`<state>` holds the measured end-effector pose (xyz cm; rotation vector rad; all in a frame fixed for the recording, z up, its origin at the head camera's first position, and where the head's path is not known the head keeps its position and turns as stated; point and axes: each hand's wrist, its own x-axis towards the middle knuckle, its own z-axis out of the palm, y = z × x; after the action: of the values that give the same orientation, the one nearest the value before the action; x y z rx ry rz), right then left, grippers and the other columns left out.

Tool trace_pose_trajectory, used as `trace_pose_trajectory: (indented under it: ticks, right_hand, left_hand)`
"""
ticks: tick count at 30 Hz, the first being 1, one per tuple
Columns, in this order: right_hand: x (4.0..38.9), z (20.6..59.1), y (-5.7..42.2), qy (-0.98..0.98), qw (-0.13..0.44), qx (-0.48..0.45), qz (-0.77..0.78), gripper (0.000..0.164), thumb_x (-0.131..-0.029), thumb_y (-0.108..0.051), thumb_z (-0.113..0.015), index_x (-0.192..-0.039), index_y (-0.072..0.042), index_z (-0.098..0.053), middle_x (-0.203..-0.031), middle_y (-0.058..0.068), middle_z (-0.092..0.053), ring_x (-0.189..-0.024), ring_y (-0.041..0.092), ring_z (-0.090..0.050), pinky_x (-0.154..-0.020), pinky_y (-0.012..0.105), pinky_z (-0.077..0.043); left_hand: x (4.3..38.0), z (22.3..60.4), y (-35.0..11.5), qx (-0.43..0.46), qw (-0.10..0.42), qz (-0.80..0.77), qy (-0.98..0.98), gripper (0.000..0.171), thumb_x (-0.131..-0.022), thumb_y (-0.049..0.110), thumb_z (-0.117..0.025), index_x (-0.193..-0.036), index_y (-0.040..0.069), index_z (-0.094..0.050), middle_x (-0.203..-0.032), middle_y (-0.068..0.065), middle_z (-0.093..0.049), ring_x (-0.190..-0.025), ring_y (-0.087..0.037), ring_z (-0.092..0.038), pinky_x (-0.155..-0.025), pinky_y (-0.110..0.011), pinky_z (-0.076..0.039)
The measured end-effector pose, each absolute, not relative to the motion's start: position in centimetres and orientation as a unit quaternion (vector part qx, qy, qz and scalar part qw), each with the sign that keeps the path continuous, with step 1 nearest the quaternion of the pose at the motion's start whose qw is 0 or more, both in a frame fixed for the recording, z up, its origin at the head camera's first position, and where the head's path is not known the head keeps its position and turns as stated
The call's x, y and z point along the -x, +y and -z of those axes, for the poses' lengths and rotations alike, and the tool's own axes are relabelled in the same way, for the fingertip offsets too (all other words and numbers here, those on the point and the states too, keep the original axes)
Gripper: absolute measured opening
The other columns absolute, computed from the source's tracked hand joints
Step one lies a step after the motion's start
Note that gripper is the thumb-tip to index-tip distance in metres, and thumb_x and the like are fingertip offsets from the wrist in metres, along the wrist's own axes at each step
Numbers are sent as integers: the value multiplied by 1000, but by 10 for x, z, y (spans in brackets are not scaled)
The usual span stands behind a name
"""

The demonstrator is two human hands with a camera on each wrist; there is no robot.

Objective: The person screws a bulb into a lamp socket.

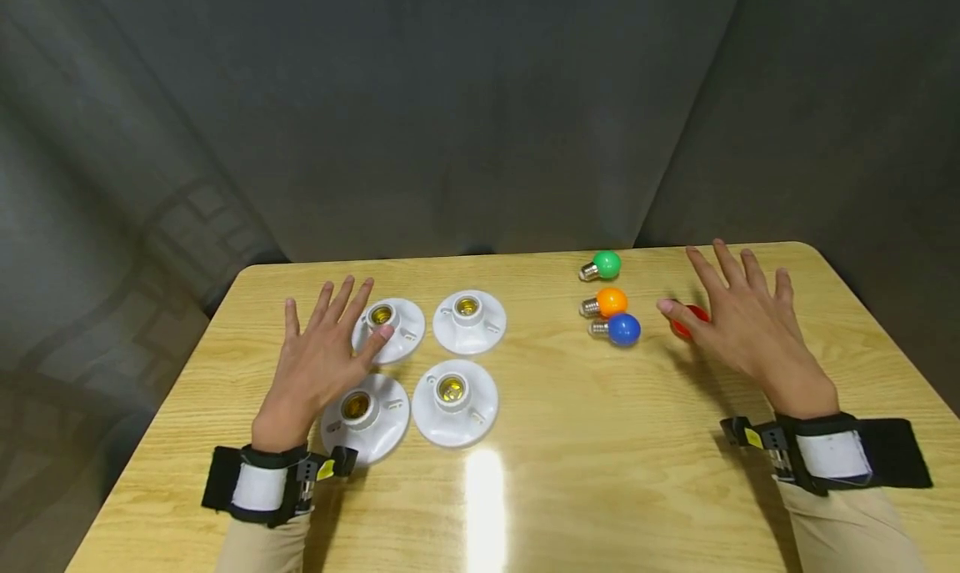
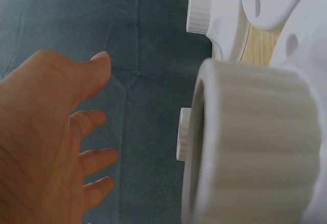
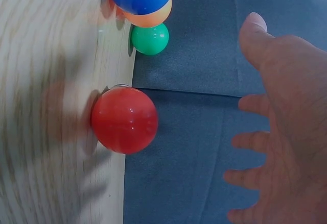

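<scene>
My left hand (image 1: pixel 318 360) hovers with spread fingers over the two left-hand white lamp holders, the far one (image 1: pixel 408 319) and the near one (image 1: pixel 386 431); it holds nothing. To their right sit two more, a far lamp holder (image 1: pixel 491 323) and a near lamp holder (image 1: pixel 472 414), sockets facing up. Above a red bulb (image 3: pixel 125 121), my right hand (image 1: pixel 750 327) is spread and apart from it; in the head view the hand partly hides that bulb. Left of it lie a green bulb (image 1: pixel 607 263), an orange bulb (image 1: pixel 612 301) and a blue bulb (image 1: pixel 625 329), metal bases pointing left.
All of this lies on a light wooden table (image 1: pixel 570 456). A dark grey curtain (image 1: pixel 450 123) hangs behind its far edge. The orange and blue bulbs lie close against each other. Each wrist wears a strapped camera.
</scene>
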<state>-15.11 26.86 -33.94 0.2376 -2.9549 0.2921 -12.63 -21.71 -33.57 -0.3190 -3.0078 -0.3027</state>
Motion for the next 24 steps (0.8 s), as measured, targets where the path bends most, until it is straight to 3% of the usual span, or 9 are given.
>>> trace_pose_trajectory:
  ticks: [9,24]
  right_hand:
    - [151,339,267,-988,82,-82,-99,85,-94,-61,-44,-154,-8,-18,-157,33,-10,-137,58,-5,-104,83,2]
    - [150,340,268,-988,87,-82,-102,84,-94,-60,-44,-154,-7,-18,-157,33,-10,-137,58,-5,-103,83,1]
  left_hand:
    - [126,336,-213,127,17,94,-987,78,-95,61,-40,-156,20,-15,-161,-19,-19,-145,-40,-9,-112,-73,2]
    - [125,340,-205,159,7,109,-981,82,-93,62,-46,-156,21,-14,-162,-13,-17,-145,-37,-10,-114,-71,-2]
